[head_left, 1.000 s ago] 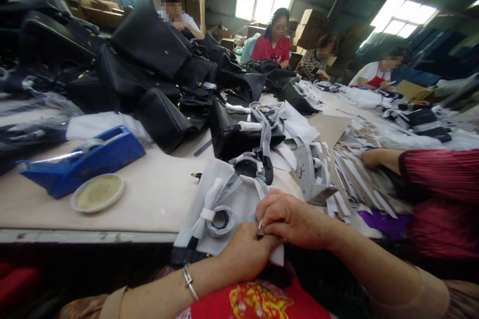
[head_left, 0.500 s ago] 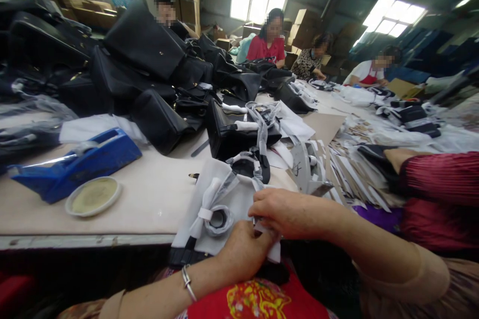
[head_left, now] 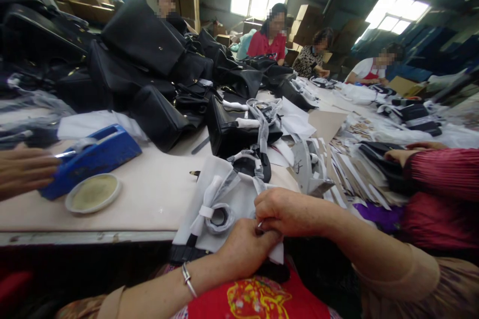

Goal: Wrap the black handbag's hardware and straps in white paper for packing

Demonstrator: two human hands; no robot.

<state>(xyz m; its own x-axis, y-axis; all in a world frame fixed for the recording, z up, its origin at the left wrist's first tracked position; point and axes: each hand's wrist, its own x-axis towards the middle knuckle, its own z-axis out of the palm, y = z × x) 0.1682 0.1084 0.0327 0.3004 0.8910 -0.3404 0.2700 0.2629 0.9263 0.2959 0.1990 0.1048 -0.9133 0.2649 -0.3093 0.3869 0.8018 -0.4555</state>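
Note:
A black handbag lies in front of me at the table's edge, covered by a sheet of white paper (head_left: 194, 199). On its left side a strap end is coiled in clear film (head_left: 220, 219) and tied with a white foam strip (head_left: 206, 212). My left hand (head_left: 247, 246) is closed on white wrapping (head_left: 277, 254) at the bag's right side. Pressed against it, my right hand (head_left: 279, 212) pinches with its fingertips; a tiny shiny bit shows there, too small to name. Beyond my hands stands another black bag (head_left: 239, 132) with wrapped handles.
A blue tape dispenser (head_left: 101, 157) and a round shallow dish (head_left: 93, 193) are at left, with another person's hand (head_left: 26, 169) at the dispenser. Black bags (head_left: 142, 50) pile up behind. A grey metal holder (head_left: 309, 167) and card strips (head_left: 352, 179) lie right, near a red-sleeved co-worker (head_left: 441, 174).
Another person's hand has come in from the left to the tape dispenser. My right hand has shifted slightly right, its fingertips now pinching closer to my left thumb.

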